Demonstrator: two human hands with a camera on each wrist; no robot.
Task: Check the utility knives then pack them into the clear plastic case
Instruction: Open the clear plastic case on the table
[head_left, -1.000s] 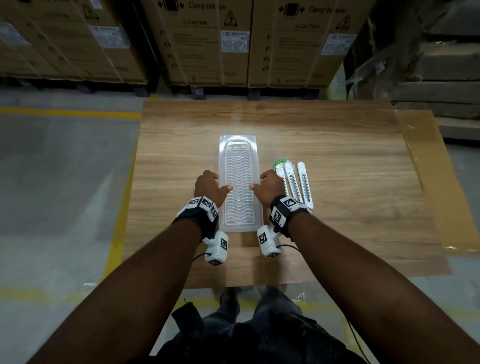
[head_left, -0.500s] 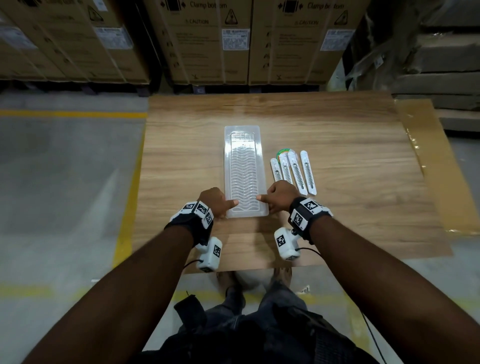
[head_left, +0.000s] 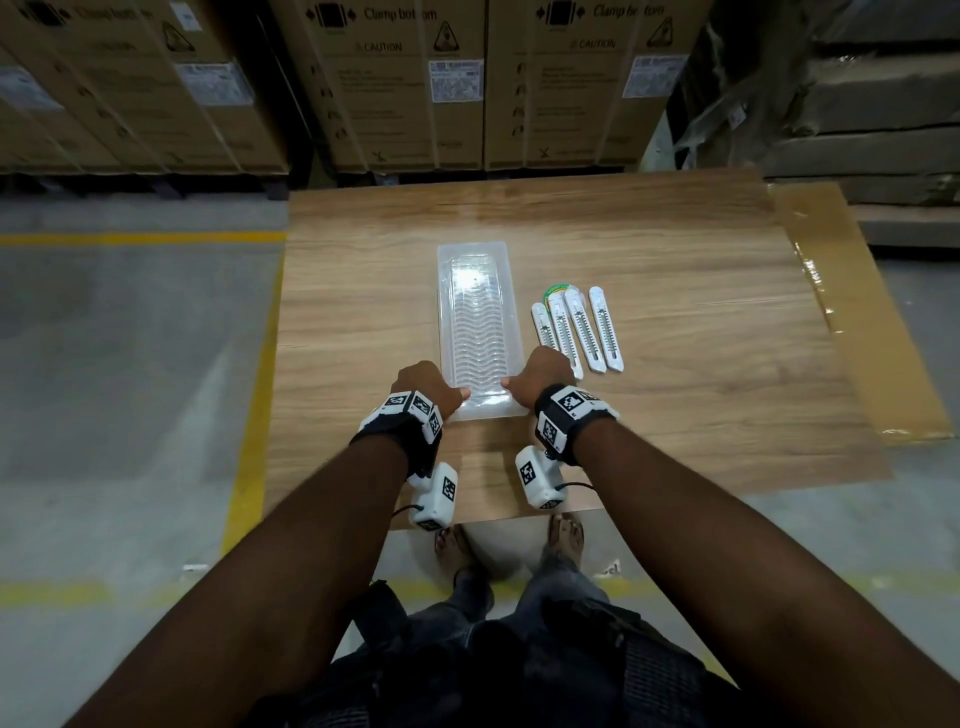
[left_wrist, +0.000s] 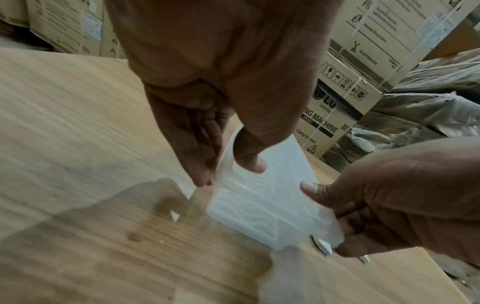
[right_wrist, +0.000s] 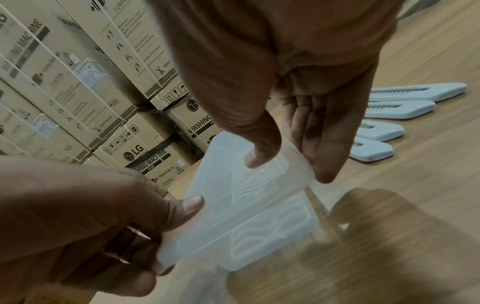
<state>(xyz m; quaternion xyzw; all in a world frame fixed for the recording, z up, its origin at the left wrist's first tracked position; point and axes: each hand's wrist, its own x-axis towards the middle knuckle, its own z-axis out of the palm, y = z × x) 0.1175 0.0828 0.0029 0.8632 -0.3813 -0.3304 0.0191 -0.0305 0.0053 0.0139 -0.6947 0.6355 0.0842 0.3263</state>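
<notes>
Both hands, left (head_left: 427, 385) and right (head_left: 540, 375), fingers pinching the case (head_left: 478, 322) near end, four knives (head_left: 576, 328) just right, on the desk (head_left: 701, 312)

One clear case (head_left: 479, 332) lies on one table (head_left: 675, 415). Four knives (head_left: 576, 330) lie beside it, with one tape roll (head_left: 551, 289). Two hands are in view.

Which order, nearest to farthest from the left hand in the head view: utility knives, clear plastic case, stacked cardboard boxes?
1. Clear plastic case: gripped at its near end by the left hand.
2. Utility knives: across the case, on its right.
3. Cardboard boxes: beyond the table's far edge.
</notes>
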